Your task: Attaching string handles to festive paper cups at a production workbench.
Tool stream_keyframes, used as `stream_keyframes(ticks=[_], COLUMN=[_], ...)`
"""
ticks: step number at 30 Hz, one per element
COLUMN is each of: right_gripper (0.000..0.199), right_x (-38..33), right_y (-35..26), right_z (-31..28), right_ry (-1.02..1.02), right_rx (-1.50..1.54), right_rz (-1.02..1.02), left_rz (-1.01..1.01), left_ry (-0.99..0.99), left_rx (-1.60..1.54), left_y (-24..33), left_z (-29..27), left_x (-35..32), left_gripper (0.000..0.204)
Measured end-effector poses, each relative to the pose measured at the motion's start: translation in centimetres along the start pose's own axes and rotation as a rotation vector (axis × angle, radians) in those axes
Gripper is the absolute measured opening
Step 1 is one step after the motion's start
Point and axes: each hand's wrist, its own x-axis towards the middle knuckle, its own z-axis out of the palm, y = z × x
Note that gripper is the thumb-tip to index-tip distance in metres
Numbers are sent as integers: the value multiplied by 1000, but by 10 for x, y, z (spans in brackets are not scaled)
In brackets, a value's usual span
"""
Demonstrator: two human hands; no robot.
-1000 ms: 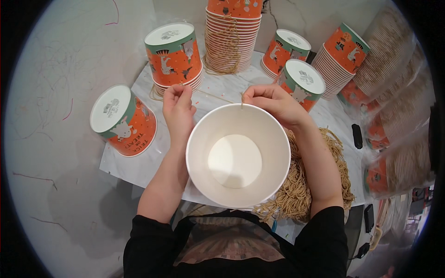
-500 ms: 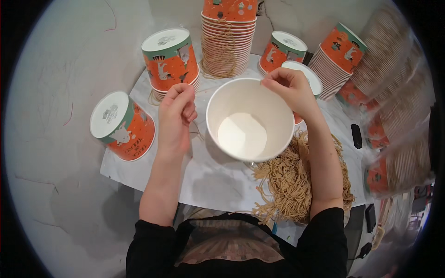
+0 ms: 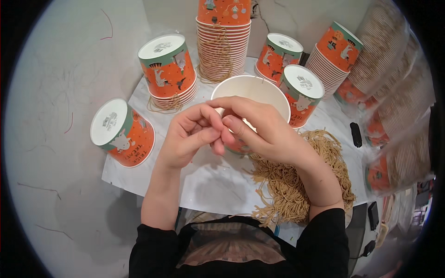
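In front of a white-lined paper bucket [image 3: 259, 88], my left hand [image 3: 192, 136] and right hand [image 3: 266, 127] meet with their fingertips close together. Both are closed, thumbs bent against curled fingers; whatever they pinch is too small or hidden to make out. The bucket stands mouth up and slightly tilted toward me, its lower part covered by my hands. Beneath my right forearm lies a heap of tan cords [image 3: 287, 185]. An upside-down orange and green bucket [image 3: 301, 95] stands just beyond my right hand.
Upside-down bucket stacks stand at the back left [image 3: 169, 72] and back right [image 3: 336, 53]. A tall stack [image 3: 222, 46] with tan cords draped over it rises behind. One bucket [image 3: 123, 132] sits at the left table edge. Plastic-wrapped bucket stacks [image 3: 394, 116] line the right side.
My right hand has left the bucket's rim and come down and left to meet my left hand. The left hand has moved right and slightly down.
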Motion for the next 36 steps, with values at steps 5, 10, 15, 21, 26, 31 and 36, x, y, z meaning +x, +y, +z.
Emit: stream_keyframes(ticks=[5, 10, 15, 21, 26, 31, 36], right_gripper=[10, 17, 19, 23, 21, 17, 10], right_x=[3, 5, 3, -4, -7, -5, -6], right_y=[13, 41, 33, -4, -4, -18, -14], right_z=[-36, -74, -67, 2, -9, -19, -28], right_ry=[110, 439, 399, -13, -10, -18, 20], right_rx=[-235, -158, -635, -244, -141, -257, -358], right_rz=[-14, 104, -66, -37, 53, 42, -33], left_rz=[-146, -295, -247, -79, -44, -22, 116], left_ry=[211, 236, 317, 323, 312, 315, 392], left_rx=[-5, 162, 231, 197, 227, 176, 251], left_y=[9, 10, 1, -15, -14, -15, -19], left_z=[6, 4, 3, 19, 16, 18, 23], left_x=[5, 8, 10, 11, 10, 8, 9], left_gripper=[19, 15, 16, 14, 14, 15, 14])
